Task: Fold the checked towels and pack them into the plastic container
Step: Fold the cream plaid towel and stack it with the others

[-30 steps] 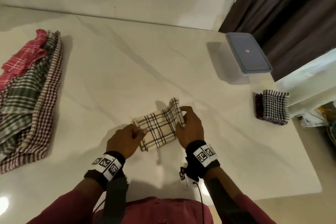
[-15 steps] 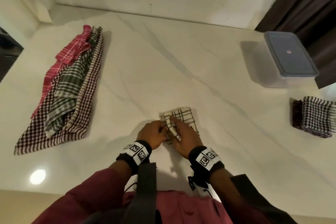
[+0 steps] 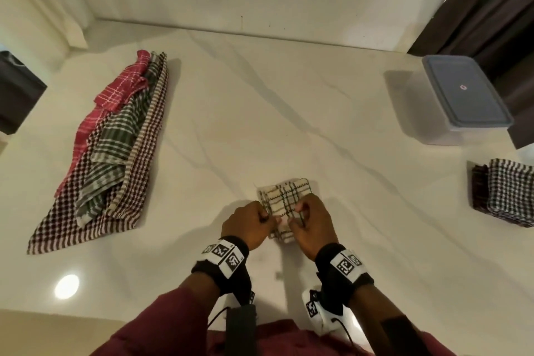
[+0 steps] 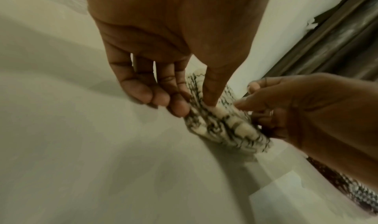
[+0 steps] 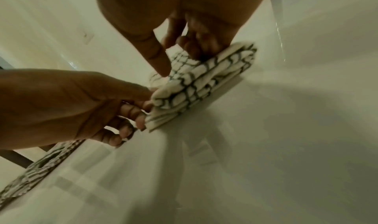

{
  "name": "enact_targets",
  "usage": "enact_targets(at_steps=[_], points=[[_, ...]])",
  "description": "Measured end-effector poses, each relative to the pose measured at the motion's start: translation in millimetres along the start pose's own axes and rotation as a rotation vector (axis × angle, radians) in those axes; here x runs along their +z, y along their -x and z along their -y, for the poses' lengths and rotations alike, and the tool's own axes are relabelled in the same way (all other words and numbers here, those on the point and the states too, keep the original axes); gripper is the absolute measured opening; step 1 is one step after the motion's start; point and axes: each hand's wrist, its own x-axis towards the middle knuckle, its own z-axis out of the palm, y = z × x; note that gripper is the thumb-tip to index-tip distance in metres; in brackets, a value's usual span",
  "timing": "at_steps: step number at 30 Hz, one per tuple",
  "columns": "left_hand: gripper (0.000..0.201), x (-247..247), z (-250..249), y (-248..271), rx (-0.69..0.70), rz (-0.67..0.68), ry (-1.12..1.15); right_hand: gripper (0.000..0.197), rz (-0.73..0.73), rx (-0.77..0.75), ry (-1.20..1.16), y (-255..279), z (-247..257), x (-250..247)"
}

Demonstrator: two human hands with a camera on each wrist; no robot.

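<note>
A cream towel with dark checks [image 3: 284, 196], folded into a small thick square, lies on the white marble counter in front of me. My left hand [image 3: 251, 224] pinches its near left edge between thumb and fingers [image 4: 178, 107]. My right hand [image 3: 310, 220] grips the near right side, thumb on top and fingers under the folds [image 5: 196, 49]. The plastic container [image 3: 462, 101] stands at the far right with its grey-blue lid on. Two folded checked towels [image 3: 508, 192] lie in a stack at the right edge.
A heap of unfolded checked towels [image 3: 115, 139], red, green and brown, lies on the left of the counter. A dark curtain [image 3: 476, 0] hangs behind the container. The counter's near edge [image 3: 86, 315] runs just in front of my body.
The raised right flap of the cream towel has been folded over, leaving a smaller square. Both hands have closed in on its near edge. The camera has swung left.
</note>
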Motion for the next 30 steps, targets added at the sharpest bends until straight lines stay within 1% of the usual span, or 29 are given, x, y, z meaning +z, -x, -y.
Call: enact_targets(at_steps=[2, 4, 5, 7, 9, 11, 13, 14, 16, 18, 19, 21, 22, 23, 24, 25, 26, 28, 30], points=[[0.034, 2.9, 1.0, 4.0, -0.027, -0.020, 0.015, 0.035, -0.143, 0.027, 0.007, 1.8, -8.4, -6.6], [0.031, 5.6, -0.3, 6.0, -0.035, -0.021, 0.040, 0.041, -0.195, 0.156, -0.029, -0.3, -13.9, -14.9], [0.030, 6.0, -4.0, 7.4, -0.040, -0.018, 0.045, 0.047, -0.171, 0.243, -0.061, -3.0, -18.5, -19.6], [0.028, 6.3, -8.0, 10.5, -0.053, -0.032, 0.042, 0.053, -0.070, 0.335, -0.110, -8.4, -25.1, -28.0], [0.024, 11.4, -15.5, 12.9, -0.047, -0.024, 0.023, 0.051, 0.059, 0.377, -0.150, -12.9, -30.3, -41.4], [0.021, 22.3, -29.9, 14.5, 0.005, 0.005, -0.024, 0.050, 0.143, 0.377, -0.139, -13.9, -39.3, -59.1], [0.016, 38.5, -49.1, 17.2, 0.084, 0.054, -0.048, 0.033, 0.129, 0.373, -0.146, -7.7, -47.4, -79.6], [0.013, 49.3, -61.2, 18.4, 0.128, 0.089, -0.050, 0.029, 0.109, 0.381, -0.140, -2.2, -53.7, -93.7], [0.013, 71.8, -89.3, 20.0, 0.237, 0.148, -0.085, 0.029, 0.048, 0.410, -0.178, 12.7, -69.1, -128.1], [0.019, 98.8, -120.2, 14.6, 0.402, 0.146, -0.214, 0.030, -0.068, 0.472, -0.197, 33.9, -95.9, -171.4], [0.024, 105.3, -131.0, 11.0, 0.452, 0.141, -0.270, 0.031, -0.130, 0.487, -0.188, 41.4, -106.9, -188.5], [0.034, 130.9, -166.4, 3.6, 0.557, 0.181, -0.338, 0.036, -0.325, 0.576, -0.125, 66.3, -140.1, -235.4], [0.039, 139.8, -181.7, 0.2, 0.600, 0.200, -0.365, 0.040, -0.434, 0.604, -0.079, 77.0, -151.3, -255.0], [0.044, 151.6, -199.3, -2.4, 0.642, 0.217, -0.392, 0.045, -0.548, 0.604, 0.023, 89.8, -164.7, -273.7], [0.051, 164.7, -215.1, -4.9, 0.680, 0.238, -0.419, 0.048, -0.621, 0.576, 0.168, 101.9, -175.9, -288.8], [0.058, 177.5, -231.4, -6.6, 0.713, 0.261, -0.452, 0.049, -0.640, 0.528, 0.292, 112.9, -186.7, -300.0], [0.065, 189.6, -245.1, -8.0, 0.737, 0.285, -0.494, 0.046, -0.602, 0.479, 0.349, 121.2, -194.7, -306.3], [0.077, 208.6, -263.2, -8.9, 0.762, 0.339, -0.606, 0.041, -0.443, 0.401, 0.365, 132.6, -204.8, -304.4], [0.085, 227.0, -277.5, -8.6, 0.756, 0.377, -0.712, 0.044, -0.352, 0.386, 0.399, 139.6, -211.5, -301.0]])
